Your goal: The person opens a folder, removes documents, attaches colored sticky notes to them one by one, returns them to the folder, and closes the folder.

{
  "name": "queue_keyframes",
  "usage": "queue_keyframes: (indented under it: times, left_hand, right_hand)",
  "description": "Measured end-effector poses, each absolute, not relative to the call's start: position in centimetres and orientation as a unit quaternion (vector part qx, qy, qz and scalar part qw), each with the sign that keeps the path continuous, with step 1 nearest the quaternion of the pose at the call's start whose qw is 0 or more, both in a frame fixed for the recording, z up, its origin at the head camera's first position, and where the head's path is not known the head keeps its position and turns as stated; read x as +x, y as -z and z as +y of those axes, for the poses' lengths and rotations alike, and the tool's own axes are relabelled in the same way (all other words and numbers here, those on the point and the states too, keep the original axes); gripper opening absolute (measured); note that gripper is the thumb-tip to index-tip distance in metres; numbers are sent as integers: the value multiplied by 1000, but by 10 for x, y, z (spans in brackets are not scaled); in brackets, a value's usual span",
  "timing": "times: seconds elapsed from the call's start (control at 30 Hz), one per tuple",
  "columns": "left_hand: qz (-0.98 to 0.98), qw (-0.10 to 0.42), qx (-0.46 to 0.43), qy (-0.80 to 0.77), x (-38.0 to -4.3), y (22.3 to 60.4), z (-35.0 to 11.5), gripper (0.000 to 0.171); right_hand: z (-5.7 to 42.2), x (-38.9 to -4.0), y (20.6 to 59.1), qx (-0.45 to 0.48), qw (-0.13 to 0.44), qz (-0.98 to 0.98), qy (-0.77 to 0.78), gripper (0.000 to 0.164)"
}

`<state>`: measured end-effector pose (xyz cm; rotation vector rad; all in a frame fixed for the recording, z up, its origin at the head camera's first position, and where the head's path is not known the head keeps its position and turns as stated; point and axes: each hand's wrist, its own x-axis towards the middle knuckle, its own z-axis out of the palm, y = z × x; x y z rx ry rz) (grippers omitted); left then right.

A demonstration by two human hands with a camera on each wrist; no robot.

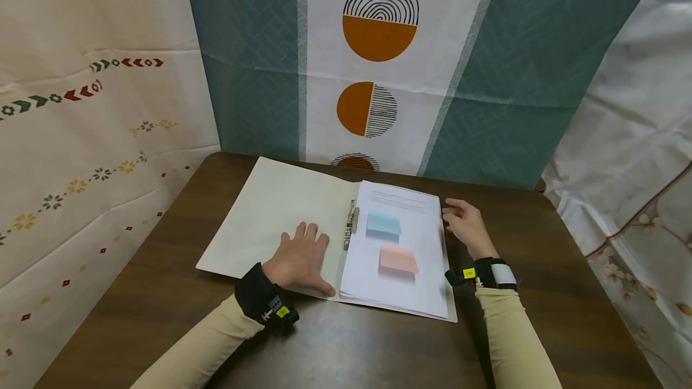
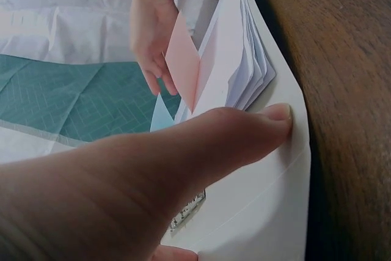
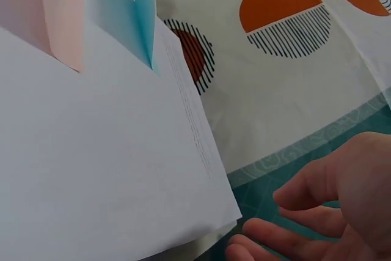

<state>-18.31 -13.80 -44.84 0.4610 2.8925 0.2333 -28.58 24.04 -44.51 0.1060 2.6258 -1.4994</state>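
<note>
A white file folder (image 1: 292, 197) lies spread open on the table, with a metal clip (image 1: 350, 224) along its spine. Several sheets of paper (image 1: 373, 293) are stacked on its right side. On the top sheet stick a blue sticky note (image 1: 384, 224) and, below it, a pink sticky note (image 1: 398, 259), both with edges lifting, as the right wrist view shows. My left hand (image 1: 300, 259) rests with spread fingers on the folder's left cover, thumb (image 2: 244, 132) near the spine's lower end. Just off the sheets' right edge, my right hand (image 1: 469, 228) hovers with loosely bent fingers, holding nothing.
The brown wooden table (image 1: 346, 347) extends in front of the folder and to both sides. A patterned cloth (image 1: 254, 77) hangs behind the table's back edge. More cloths hang at the left (image 1: 97, 155) and right (image 1: 622, 137).
</note>
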Motion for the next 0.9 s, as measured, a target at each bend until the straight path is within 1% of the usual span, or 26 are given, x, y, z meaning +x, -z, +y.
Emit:
queue_keyframes:
  times: [0.3,0.9]
  left_hand:
    - [979,110,152,-78,-184,448,-138,111]
    - [979,114,149,-74,-185,448,-137,115]
  right_hand:
    - [242,-302,451,30,76,866,493,60]
    - [233,-309,456,53,63,867,492,58]
